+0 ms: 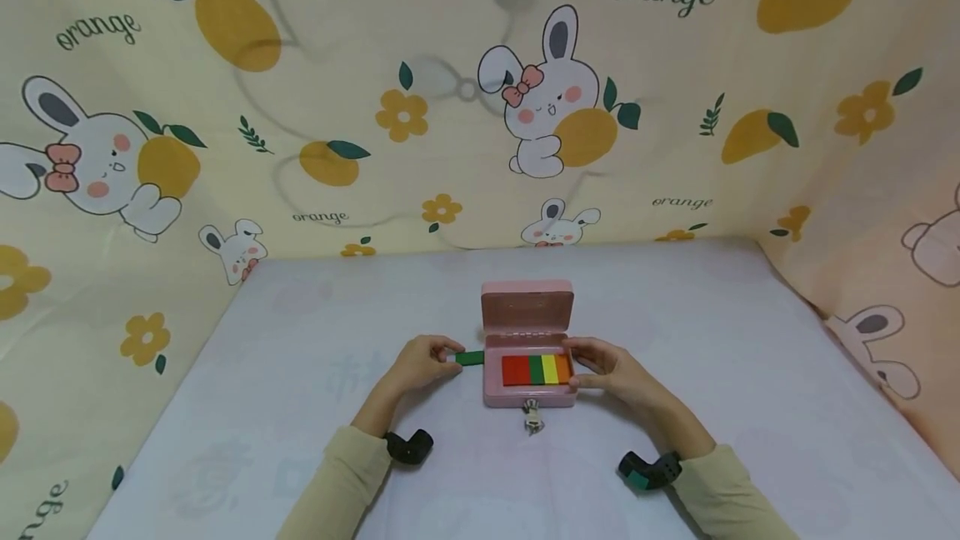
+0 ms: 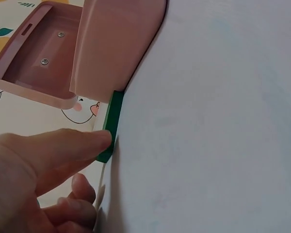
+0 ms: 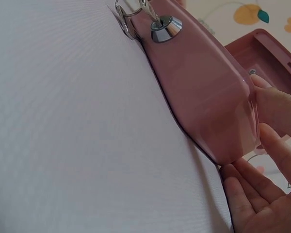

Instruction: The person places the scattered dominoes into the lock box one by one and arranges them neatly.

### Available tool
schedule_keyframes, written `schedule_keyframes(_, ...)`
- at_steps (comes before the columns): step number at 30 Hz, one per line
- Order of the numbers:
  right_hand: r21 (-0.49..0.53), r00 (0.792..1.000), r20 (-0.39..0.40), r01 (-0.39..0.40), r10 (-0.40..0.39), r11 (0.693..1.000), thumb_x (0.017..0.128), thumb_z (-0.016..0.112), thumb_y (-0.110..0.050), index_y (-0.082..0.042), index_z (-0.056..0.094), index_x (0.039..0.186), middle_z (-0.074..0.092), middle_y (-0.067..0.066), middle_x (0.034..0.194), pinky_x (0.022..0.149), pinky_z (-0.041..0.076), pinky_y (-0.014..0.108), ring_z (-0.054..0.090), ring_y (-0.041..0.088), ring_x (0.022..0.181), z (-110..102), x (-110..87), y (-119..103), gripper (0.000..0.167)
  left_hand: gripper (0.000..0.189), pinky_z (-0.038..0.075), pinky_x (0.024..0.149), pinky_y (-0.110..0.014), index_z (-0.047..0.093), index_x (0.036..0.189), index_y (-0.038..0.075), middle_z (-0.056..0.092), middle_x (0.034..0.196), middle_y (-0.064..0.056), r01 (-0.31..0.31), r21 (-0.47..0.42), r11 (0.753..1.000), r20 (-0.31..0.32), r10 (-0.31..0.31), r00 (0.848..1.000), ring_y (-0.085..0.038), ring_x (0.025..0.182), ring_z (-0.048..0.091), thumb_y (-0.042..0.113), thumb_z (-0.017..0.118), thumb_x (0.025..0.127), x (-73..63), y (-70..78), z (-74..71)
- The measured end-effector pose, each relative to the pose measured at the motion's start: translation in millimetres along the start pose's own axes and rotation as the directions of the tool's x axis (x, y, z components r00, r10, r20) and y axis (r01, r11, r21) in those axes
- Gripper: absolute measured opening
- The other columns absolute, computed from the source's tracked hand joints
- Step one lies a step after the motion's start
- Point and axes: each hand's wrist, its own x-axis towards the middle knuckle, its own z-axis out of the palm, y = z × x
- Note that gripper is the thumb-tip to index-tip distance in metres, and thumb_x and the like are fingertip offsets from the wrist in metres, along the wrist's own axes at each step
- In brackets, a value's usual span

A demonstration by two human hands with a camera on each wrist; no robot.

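A pink metal box (image 1: 492, 392) stands with its lid (image 1: 527, 307) raised at the back. Inside it, red (image 1: 516, 371), green (image 1: 536, 370), yellow (image 1: 550, 369) and orange blocks (image 1: 562, 369) lie side by side. My left hand (image 1: 422, 362) pinches a flat green block (image 2: 115, 114) by one end. The block's other end meets the box's left side, low by the table. On the opposite side, my right hand (image 1: 609, 369) holds the box's right wall, with thumb and fingers at its rim and lower corner in the right wrist view.
Keys (image 1: 532, 417) hang from the lock (image 3: 166, 29) on the box's front. The box rests on a white cloth-covered table (image 1: 300, 473). A patterned cloth (image 1: 330, 90) with rabbits and oranges hangs behind and at the sides. Each wrist wears a black camera (image 1: 410, 446).
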Motion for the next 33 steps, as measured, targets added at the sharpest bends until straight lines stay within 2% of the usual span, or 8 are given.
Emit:
schedule_keyframes(8,-0.005,1.000,0.007,-0.007,0.007,1.000,0.086,0.071,-0.016,0.005,0.042,0.139,0.037,0.029,0.149,0.104,0.041,0.013,0.032,0.048,0.140,1,0.0,-1,0.064,0.022,0.033,0.063,-0.020,0.072,0.099,0.005,0.047,0.068,0.004,0.005,0.002,1.000,-0.004,-0.005,1.000,-0.009,0.065,0.041,0.008,0.076,0.078,-3.2,-1.2,-3.5)
schedule_keyframes(14,-0.036,1.000,-0.011,-0.004,0.003,0.999,0.086,0.071,-0.015,0.004,0.044,0.138,0.040,0.028,0.147,0.107,0.042,0.022,0.034,0.048,0.139,1,-0.3,-3,0.062,0.022,0.033,0.062,-0.020,0.072,0.097,0.005,0.047,0.067,0.004,0.006,0.002,1.000,-0.025,-0.006,1.000,-0.009,0.063,0.041,0.010,0.077,0.077,-8.3,-0.7,-4.7)
schedule_keyframes(21,-0.013,1.000,-0.022,-0.008,0.007,1.000,0.085,0.072,-0.014,0.005,0.044,0.138,0.040,0.028,0.147,0.101,0.039,0.008,0.032,0.047,0.139,2,-0.2,-4,0.062,0.019,0.033,0.062,-0.020,0.070,0.088,0.006,0.045,0.067,0.004,0.028,0.017,0.999,-0.053,-0.027,0.998,-0.009,0.064,0.041,0.014,0.080,0.074,-14.9,-0.8,-4.8)
schedule_keyframes(24,-0.009,1.000,-0.020,-0.012,0.012,1.000,0.085,0.071,-0.014,0.005,0.044,0.138,0.039,0.028,0.148,0.102,0.040,0.009,0.032,0.047,0.139,1,-1.8,-2,0.062,0.020,0.032,0.062,-0.021,0.068,0.086,0.006,0.046,0.068,0.004,0.027,0.021,0.999,-0.028,-0.027,0.999,-0.009,0.065,0.041,0.016,0.081,0.074,-15.9,-0.7,-5.1)
schedule_keyframes(27,-0.020,1.000,-0.012,-0.020,0.020,1.000,0.086,0.071,-0.015,0.004,0.044,0.139,0.036,0.028,0.150,0.107,0.041,0.019,0.032,0.048,0.140,1,-3.1,-1,0.062,0.023,0.033,0.062,-0.021,0.068,0.088,0.006,0.047,0.069,0.003,0.009,0.014,1.000,0.017,-0.010,1.000,-0.010,0.065,0.042,0.018,0.081,0.074,-15.5,-2.5,-8.6)
schedule_keyframes(30,-0.031,1.000,-0.006,-0.020,0.020,0.999,0.087,0.070,-0.016,0.003,0.043,0.139,0.035,0.028,0.151,0.110,0.040,0.027,0.032,0.048,0.140,0,-2.9,0,0.062,0.027,0.034,0.062,-0.021,0.068,0.095,0.006,0.049,0.072,0.002,-0.018,-0.017,1.000,0.074,0.020,0.997,-0.009,0.066,0.042,0.016,0.082,0.074,-11.2,-6.5,-14.8)
schedule_keyframes(33,-0.028,1.000,-0.005,-0.006,0.006,1.000,0.086,0.070,-0.016,0.004,0.043,0.139,0.037,0.028,0.150,0.110,0.040,0.027,0.033,0.048,0.140,0,-1.8,1,0.063,0.036,0.035,0.062,-0.020,0.067,0.107,0.007,0.050,0.076,0.002,-0.061,-0.020,0.998,0.153,0.064,0.986,-0.008,0.067,0.042,0.016,0.081,0.075,-4.2,-10.6,-21.1)
